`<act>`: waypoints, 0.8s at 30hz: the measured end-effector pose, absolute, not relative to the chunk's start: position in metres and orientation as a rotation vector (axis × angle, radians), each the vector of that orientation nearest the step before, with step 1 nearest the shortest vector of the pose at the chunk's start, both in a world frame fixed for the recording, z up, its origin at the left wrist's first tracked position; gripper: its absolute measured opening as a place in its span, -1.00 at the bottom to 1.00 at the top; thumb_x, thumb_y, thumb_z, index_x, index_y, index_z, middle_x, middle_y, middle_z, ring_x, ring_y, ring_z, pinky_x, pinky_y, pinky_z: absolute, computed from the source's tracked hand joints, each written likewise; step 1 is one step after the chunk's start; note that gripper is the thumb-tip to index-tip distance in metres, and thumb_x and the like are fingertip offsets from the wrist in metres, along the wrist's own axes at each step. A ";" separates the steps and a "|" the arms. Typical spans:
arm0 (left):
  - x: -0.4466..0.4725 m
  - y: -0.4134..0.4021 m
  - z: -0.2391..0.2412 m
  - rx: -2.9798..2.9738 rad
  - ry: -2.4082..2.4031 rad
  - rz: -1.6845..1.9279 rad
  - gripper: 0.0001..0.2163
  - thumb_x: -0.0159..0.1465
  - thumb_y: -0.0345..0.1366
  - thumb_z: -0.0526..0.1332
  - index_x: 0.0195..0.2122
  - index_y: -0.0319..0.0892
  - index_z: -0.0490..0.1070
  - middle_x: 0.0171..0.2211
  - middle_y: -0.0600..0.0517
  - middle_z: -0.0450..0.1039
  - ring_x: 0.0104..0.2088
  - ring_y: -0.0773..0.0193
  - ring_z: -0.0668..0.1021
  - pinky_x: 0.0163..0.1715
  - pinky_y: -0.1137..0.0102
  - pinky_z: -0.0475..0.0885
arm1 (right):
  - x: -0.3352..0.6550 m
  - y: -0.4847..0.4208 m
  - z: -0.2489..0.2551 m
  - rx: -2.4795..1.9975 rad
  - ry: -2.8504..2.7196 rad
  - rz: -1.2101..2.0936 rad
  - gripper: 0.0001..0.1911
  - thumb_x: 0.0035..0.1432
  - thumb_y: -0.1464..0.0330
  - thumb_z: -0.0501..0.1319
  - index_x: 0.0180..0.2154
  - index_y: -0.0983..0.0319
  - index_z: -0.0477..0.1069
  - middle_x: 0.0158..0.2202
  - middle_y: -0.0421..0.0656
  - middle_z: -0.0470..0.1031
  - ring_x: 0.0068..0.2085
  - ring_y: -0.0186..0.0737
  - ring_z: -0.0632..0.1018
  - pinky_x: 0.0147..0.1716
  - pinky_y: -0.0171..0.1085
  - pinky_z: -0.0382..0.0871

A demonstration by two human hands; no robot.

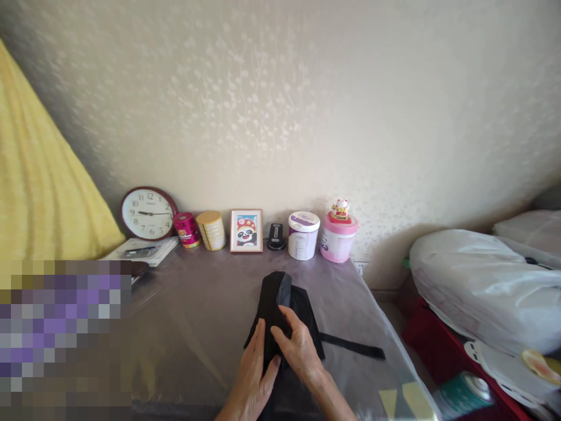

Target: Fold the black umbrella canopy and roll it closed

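A black folded cloth item [270, 298] lies on the table near its middle, with a dark grey panel showing along its top. A flat black strap [353, 346] runs out from its right side across the table. My left hand [254, 371] grips the item's near left edge, fingers straight and together, thumb apart at the near end. On its right part rests my right hand [300, 351], index finger and thumb bent onto the cloth and the other fingers curled. What kind of cloth article it is cannot be made out, and its near end is partly hidden by my hands.
Along the wall stand a clock [149, 213], a magenta tin [187, 230], a yellow canister [211, 230], a framed panda picture [246, 230], a black device [276, 236], a white tub [303, 235] and a pink tub [338, 238]. White bags [486, 286] lie right of the table.
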State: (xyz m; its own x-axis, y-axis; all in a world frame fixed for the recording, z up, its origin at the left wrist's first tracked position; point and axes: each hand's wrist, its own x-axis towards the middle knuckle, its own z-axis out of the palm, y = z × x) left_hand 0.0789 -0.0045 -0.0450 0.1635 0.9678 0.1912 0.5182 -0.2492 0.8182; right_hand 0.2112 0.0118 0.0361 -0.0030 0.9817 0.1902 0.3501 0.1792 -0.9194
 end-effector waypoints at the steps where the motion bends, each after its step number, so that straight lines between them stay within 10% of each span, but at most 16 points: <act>1: 0.079 -0.004 -0.046 1.858 1.404 0.975 -0.41 0.27 -0.17 -0.01 0.27 -0.29 -0.15 0.28 -0.21 -0.05 0.26 0.07 0.10 0.20 0.06 0.08 | 0.209 0.012 0.036 -1.359 -1.545 0.840 -0.59 0.05 0.40 0.12 -0.01 0.26 0.35 -0.16 -0.08 0.52 -0.14 -0.11 0.53 -0.12 -0.17 0.40; 24: 0.079 -0.001 -0.035 1.869 1.316 1.078 -0.51 0.26 -0.11 0.03 0.19 -0.15 0.07 0.09 -0.16 0.29 0.11 0.08 0.37 0.06 0.13 0.30 | 0.193 0.011 0.044 -1.345 -1.770 0.714 -0.67 0.04 0.45 0.17 -0.11 0.25 0.46 -0.28 -0.12 0.53 -0.22 -0.17 0.52 -0.13 -0.22 0.37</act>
State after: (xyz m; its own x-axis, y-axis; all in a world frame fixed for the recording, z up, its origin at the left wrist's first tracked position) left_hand 0.0793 -0.0009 -0.0350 0.1767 0.9456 0.2730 0.4537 -0.3244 0.8300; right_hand 0.1928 0.0111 0.0435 -0.1305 0.9597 0.2490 0.5184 0.2801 -0.8080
